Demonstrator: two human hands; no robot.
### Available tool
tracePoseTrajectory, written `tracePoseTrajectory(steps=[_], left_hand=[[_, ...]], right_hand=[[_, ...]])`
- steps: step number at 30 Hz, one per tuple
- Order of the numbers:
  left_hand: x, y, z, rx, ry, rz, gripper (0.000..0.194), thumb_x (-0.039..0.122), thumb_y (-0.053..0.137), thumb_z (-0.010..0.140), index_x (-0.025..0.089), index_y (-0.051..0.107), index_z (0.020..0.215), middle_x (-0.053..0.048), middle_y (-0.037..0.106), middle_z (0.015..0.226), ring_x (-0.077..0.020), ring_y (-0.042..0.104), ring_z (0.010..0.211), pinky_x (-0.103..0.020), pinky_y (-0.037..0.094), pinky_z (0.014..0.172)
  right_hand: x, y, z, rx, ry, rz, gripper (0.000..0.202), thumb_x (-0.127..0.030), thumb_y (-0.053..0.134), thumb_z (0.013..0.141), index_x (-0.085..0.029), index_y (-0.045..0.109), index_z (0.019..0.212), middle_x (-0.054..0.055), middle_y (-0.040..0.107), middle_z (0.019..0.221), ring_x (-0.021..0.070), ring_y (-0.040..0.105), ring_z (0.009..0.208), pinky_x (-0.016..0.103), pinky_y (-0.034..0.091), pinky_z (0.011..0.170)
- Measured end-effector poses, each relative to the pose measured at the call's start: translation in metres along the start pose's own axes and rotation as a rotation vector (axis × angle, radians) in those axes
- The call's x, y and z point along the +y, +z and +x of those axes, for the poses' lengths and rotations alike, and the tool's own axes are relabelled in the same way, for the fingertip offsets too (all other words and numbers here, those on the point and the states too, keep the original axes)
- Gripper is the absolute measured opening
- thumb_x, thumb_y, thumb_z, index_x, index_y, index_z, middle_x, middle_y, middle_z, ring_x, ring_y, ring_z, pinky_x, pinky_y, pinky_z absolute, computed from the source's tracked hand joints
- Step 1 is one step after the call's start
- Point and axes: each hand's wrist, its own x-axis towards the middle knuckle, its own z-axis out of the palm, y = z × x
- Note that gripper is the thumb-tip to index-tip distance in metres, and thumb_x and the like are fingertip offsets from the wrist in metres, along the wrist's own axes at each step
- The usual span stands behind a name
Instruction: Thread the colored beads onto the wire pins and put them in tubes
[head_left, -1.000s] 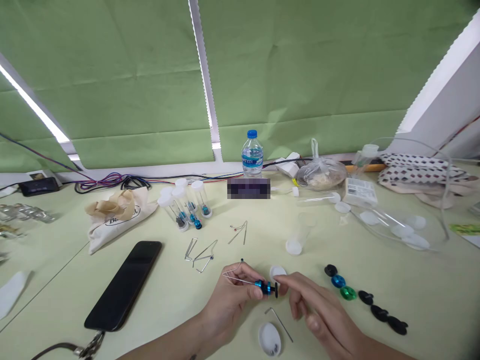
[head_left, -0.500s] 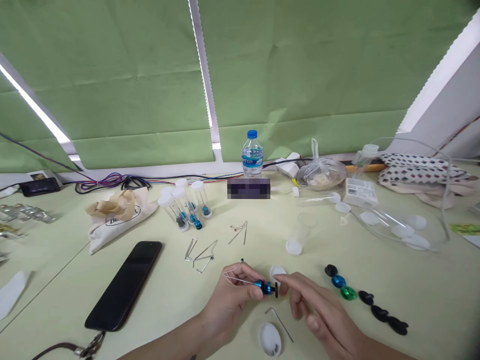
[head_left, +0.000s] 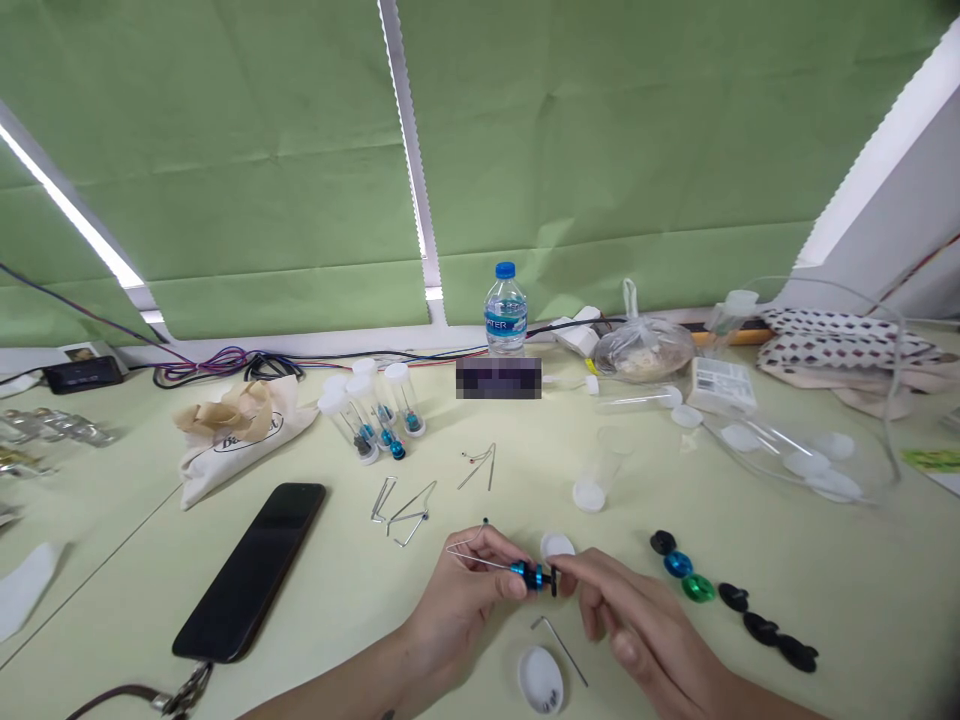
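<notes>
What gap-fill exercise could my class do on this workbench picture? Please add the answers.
1. The small blue-and-black part is gripped in the ____ hand.
2. The clear plastic water bottle has a ____ cap.
3. Directly beside the blue disc, just lower in the picture, lies a ____ disc.

Missing words: left; blue; green.

I'm counting one left hand [head_left: 466,592], one right hand [head_left: 637,610], one held blue-and-black assembly [head_left: 529,576] and one water bottle [head_left: 505,322]; I'm also making out four clustered tubes [head_left: 406,398], one green disc [head_left: 698,588], one blue disc [head_left: 678,565] and four loose black pieces [head_left: 761,629].
</notes>
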Motion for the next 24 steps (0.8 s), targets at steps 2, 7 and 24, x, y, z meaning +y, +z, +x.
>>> tracePoseTrajectory(steps=[2, 7, 24], left_hand=[[-0.001, -0.001, 0.0, -0.01, 0.006, 0.004, 0.02, 0.011, 0.084, 0.056, 0.013, 0.069, 0.069, -0.005, 0.073, 0.07, -0.0147, 0.064, 0.066, -0.027, 0.047, 0.068], [-0.003, -0.003, 0.0, -0.016, 0.023, 0.023, 0.018, 0.01, 0.083, 0.058, 0.014, 0.069, 0.07, -0.004, 0.072, 0.07, -0.0136, 0.063, 0.065, -0.027, 0.046, 0.067], [0.002, -0.004, 0.004, -0.074, 0.126, 0.064, 0.024, 0.016, 0.086, 0.055, 0.011, 0.069, 0.072, -0.006, 0.073, 0.071, -0.0154, 0.065, 0.068, -0.029, 0.047, 0.073]], right_hand=[[-0.001, 0.0, 0.0, 0.004, -0.001, -0.001, 0.046, -0.05, 0.028, 0.099, -0.026, 0.045, 0.134, 0.007, 0.058, 0.091, 0.0177, 0.055, 0.066, 0.031, 0.049, 0.06], [0.004, 0.001, -0.002, 0.005, 0.032, -0.003, 0.046, -0.049, 0.028, 0.099, -0.025, 0.043, 0.135, 0.007, 0.058, 0.094, 0.0184, 0.056, 0.071, 0.032, 0.049, 0.065], [0.009, 0.012, 0.01, 0.089, 0.149, -0.258, 0.025, -0.031, 0.052, 0.093, -0.023, 0.055, 0.117, 0.005, 0.07, 0.098, 0.0191, 0.066, 0.078, 0.032, 0.054, 0.07]])
